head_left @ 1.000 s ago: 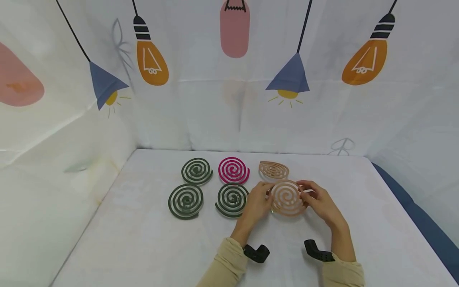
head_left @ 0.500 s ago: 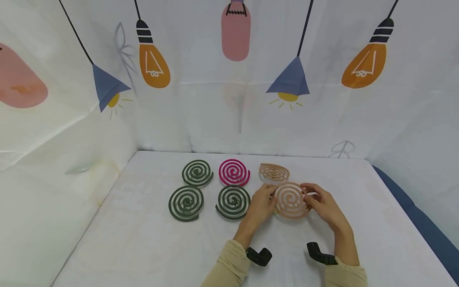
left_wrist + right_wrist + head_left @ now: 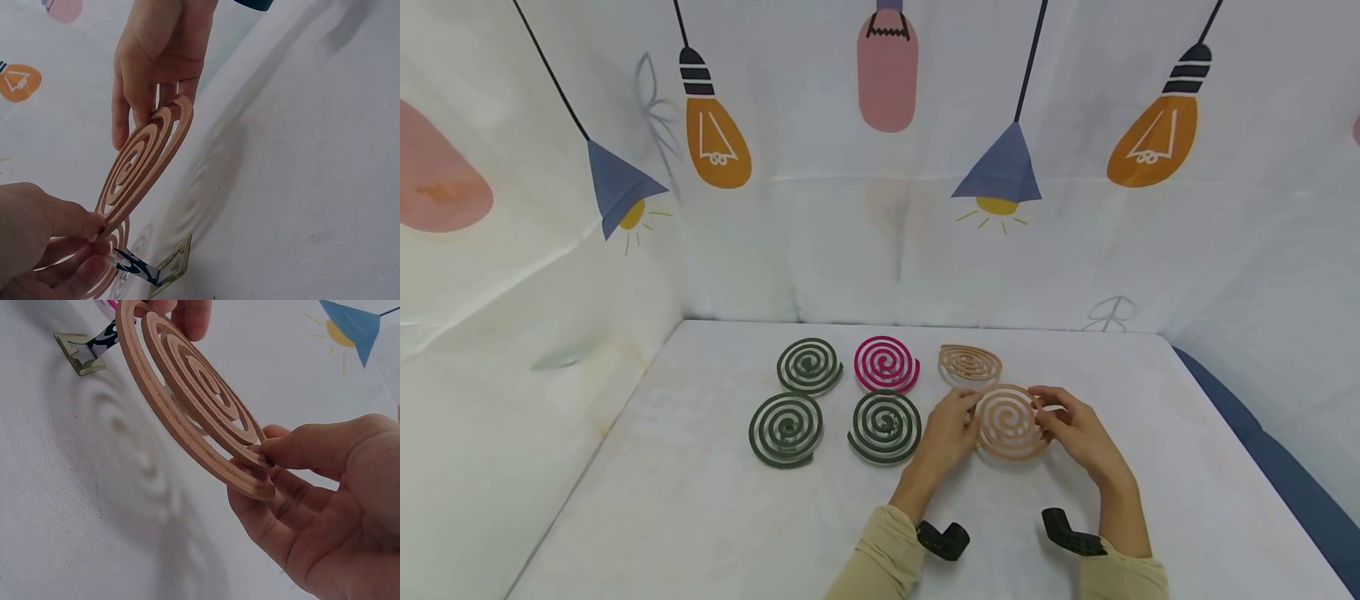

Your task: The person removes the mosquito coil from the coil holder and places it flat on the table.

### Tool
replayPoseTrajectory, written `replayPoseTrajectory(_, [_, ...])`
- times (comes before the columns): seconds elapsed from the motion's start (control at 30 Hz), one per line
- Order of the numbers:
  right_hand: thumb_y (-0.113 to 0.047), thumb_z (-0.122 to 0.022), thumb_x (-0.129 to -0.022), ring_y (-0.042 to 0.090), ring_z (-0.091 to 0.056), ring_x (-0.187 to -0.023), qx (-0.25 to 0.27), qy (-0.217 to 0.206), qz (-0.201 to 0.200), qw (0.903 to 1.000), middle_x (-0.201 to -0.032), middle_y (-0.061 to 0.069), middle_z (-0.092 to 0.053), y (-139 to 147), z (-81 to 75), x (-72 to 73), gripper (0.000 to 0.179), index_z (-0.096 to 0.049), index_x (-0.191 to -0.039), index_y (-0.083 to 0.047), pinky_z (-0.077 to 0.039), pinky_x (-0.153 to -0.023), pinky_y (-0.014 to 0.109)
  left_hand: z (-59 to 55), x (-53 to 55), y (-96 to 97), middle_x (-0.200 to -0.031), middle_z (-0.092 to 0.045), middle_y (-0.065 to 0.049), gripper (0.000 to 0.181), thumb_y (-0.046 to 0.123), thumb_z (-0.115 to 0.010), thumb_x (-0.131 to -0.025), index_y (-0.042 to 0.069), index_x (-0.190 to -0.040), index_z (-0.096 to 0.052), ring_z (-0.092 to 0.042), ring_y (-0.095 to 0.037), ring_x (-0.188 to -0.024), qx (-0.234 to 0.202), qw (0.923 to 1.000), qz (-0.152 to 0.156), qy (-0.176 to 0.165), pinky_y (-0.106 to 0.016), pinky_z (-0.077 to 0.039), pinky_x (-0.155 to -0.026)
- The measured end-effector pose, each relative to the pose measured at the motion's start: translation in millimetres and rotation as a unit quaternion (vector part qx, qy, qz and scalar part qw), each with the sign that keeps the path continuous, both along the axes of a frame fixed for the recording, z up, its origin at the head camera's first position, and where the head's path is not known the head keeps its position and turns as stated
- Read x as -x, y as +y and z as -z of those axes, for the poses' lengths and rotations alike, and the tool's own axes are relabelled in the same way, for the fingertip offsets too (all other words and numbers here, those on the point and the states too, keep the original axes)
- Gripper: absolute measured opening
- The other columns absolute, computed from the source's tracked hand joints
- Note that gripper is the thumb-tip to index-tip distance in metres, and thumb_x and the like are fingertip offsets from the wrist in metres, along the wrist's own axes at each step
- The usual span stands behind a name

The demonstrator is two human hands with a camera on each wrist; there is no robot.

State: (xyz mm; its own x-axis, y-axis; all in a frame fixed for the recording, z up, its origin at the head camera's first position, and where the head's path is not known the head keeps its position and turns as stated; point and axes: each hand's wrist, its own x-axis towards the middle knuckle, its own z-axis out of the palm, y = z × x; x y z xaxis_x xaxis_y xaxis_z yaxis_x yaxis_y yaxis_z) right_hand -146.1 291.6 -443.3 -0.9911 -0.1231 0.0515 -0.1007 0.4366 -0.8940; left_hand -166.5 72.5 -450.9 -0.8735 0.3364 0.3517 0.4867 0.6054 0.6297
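Fingers of the left hand [image 3: 949, 432] and the right hand [image 3: 1081, 435] pinch opposite edges of a tan, flat, matte spiral coil [image 3: 1011, 423], which in the head view stands tilted above a white, cloth-covered table [image 3: 655, 517]. Just behind it is a second tan spiral coil [image 3: 970, 363], seen at a slant; to its left lie a bright pink spiral coil [image 3: 886, 364] and a dark green spiral coil [image 3: 809, 367], with two more dark green spiral coils, one at the front left [image 3: 786, 427] and one near the left hand [image 3: 884, 426]. Beige sleeves [image 3: 876, 558] cover the forearms, a black angled device [image 3: 944, 542] sits at the left wrist, and printed orange light bulbs [image 3: 718, 146] and blue lampshades [image 3: 1000, 167] decorate the white sheet behind. From the left wrist, the left thumb and fingers grip the coil's near edge while the right hand holds its far end; below is a small, pale, square-framed stand [image 3: 172, 272] with a black-and-white patterned strip [image 3: 139, 267]. From the right wrist, thumb and fingers clasp the coil's outer end, left-hand fingertips [image 3: 197, 322] show at the top, and a blurred spiral shadow [image 3: 128, 444] falls on the cloth, apart from the coil.
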Motion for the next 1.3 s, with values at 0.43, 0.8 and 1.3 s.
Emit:
replayPoseTrajectory(0.43, [-0.007, -0.051, -0.096, 0.007, -0.06, -0.079, -0.001, -0.002, 0.006, 1.0, -0.117, 0.024, -0.05, 5, 1.6, -4.1, 0.037, -0.046, -0.131, 0.001, -0.053, -0.064, 0.025, 5.2, -0.7, 4.9, -0.111, -0.064, -0.006, 0.034, 0.003, -0.064, -0.085, 0.004, -0.119, -0.065, -0.06, -0.012, -0.092, 0.002, 0.9999, 0.01, 0.004, -0.016, -0.046, -0.074])
replayPoseTrajectory(0.8, [-0.008, -0.05, -0.096, 0.007, -0.06, -0.081, -0.013, -0.018, 0.016, 0.9996, -0.119, 0.024, -0.05, 8, 2.9, -5.0, 0.037, -0.046, -0.133, 0.0, -0.053, -0.065, 0.025, 10.8, 0.7, 8.4, -0.113, -0.064, -0.005, 0.033, 0.006, -0.065, -0.085, 0.005, -0.118, -0.065, -0.06, -0.012, -0.09, 0.019, 0.9998, 0.011, 0.001, -0.018, -0.047, -0.077])
replayPoseTrajectory(1.3, [-0.009, -0.049, -0.097, 0.006, -0.06, -0.083, -0.025, -0.027, 0.022, 0.9991, -0.122, 0.024, -0.049, 13, -0.6, -5.2, 0.038, -0.045, -0.134, -0.001, -0.053, -0.066, 0.025, 17.5, 4.9, 15.0, -0.111, -0.064, -0.004, 0.035, 0.006, -0.066, -0.084, 0.005, -0.119, -0.065, -0.059, -0.01, -0.09, 0.023, 0.9995, 0.019, 0.002, -0.018, -0.048, -0.078])
